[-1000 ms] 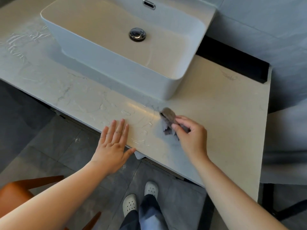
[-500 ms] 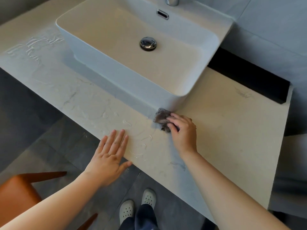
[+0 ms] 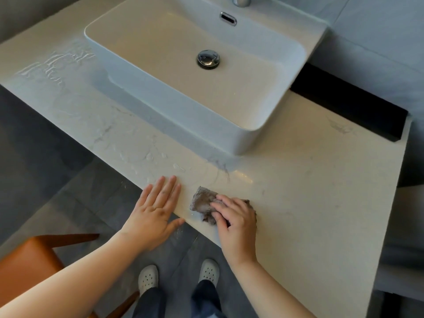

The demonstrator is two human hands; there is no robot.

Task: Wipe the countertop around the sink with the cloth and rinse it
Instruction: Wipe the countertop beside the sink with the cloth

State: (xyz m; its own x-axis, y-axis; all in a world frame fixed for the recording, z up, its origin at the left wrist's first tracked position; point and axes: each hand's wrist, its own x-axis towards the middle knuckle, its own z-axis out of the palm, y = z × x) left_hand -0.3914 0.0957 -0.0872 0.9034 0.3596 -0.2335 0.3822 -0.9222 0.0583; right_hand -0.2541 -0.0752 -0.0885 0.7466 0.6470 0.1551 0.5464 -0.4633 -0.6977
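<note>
A small grey cloth (image 3: 202,200) lies crumpled on the pale marble countertop (image 3: 309,191) near its front edge, in front of the white rectangular sink (image 3: 160,97). My right hand (image 3: 236,216) presses down on the cloth, fingers spread over its right part. My left hand (image 3: 158,207) rests flat on the counter's front edge, just left of the cloth, fingers together and holding nothing. Water smears and droplets show on the counter left of the hands.
The sink has a chrome drain plug (image 3: 208,59), an overflow slot (image 3: 228,18) and a tap base (image 3: 241,0) at the back. A dark gap (image 3: 348,106) runs behind the counter's right part. An orange chair (image 3: 29,260) stands at lower left on the grey tiled floor.
My right hand has dragged the cloth from the sink's front corner back toward the counter's front edge, close to the left hand. The left hand stays flat in place.
</note>
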